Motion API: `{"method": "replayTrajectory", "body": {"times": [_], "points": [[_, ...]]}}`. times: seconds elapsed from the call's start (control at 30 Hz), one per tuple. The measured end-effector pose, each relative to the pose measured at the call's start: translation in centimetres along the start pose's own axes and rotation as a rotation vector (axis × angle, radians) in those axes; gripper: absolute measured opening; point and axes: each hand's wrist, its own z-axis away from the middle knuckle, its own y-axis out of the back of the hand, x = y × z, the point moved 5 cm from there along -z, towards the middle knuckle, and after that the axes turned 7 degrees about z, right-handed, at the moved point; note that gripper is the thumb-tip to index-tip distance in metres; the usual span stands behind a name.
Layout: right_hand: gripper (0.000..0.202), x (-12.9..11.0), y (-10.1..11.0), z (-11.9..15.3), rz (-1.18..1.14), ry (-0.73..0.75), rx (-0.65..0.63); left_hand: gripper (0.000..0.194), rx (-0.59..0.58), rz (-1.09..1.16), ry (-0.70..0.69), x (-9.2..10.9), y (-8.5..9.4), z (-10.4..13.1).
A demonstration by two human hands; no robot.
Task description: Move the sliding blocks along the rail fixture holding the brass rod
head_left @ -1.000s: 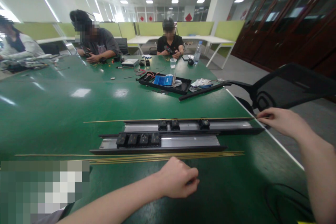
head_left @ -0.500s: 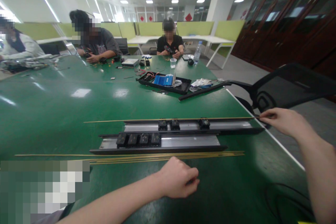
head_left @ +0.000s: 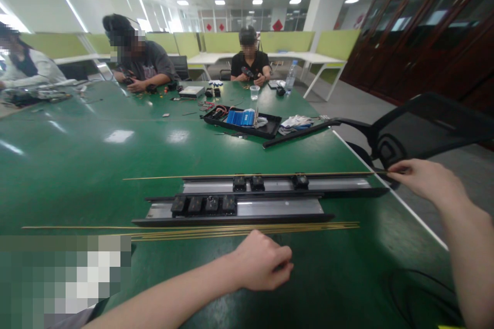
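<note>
My right hand (head_left: 426, 177) is at the table's right edge, thumb and fingers pinched at the right end of a thin brass-coloured rod (head_left: 208, 175). That rod runs along the far edge of the rear metal channel (head_left: 278, 185), which carries three black blocks (head_left: 257, 182). A nearer channel (head_left: 278, 207) with dark edges bears several black blocks (head_left: 211, 205) side by side. My left hand (head_left: 264, 261) lies on the green table with its fingers curled closed and nothing visible in them. Just beyond it are several more thin rods (head_left: 309, 227), lying loosely together.
A black tray (head_left: 266, 131) with a blue finned part and wires stands farther back, beside white gloves (head_left: 295, 124) and a dark strip (head_left: 297, 134). A chair (head_left: 432, 126) is at the right edge. Co-workers sit across the table. A black cable (head_left: 420, 272) lies front right.
My right hand has shifted slightly to the right along the rod, whose left end stays in place. My left hand, the channels and the blocks have not moved.
</note>
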Motion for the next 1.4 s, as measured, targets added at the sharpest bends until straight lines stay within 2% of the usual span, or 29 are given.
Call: {"method": "replayTrajectory", "body": {"times": [0.77,1.13,1.4], "points": [[0.046,0.2,0.6,0.6,0.072,-0.144,-0.045,0.021,0.013,0.008,0.0,-0.1,0.0,0.0],[0.048,0.6,0.6,1.2,0.043,-0.193,0.005,0.02,0.017,0.022,-0.004,-0.1,-0.1,0.0],[0.051,1.1,0.0,1.2,0.023,-0.287,-0.001,0.02,0.021,0.018,-0.008,-0.1,-0.1,0.0]]}}
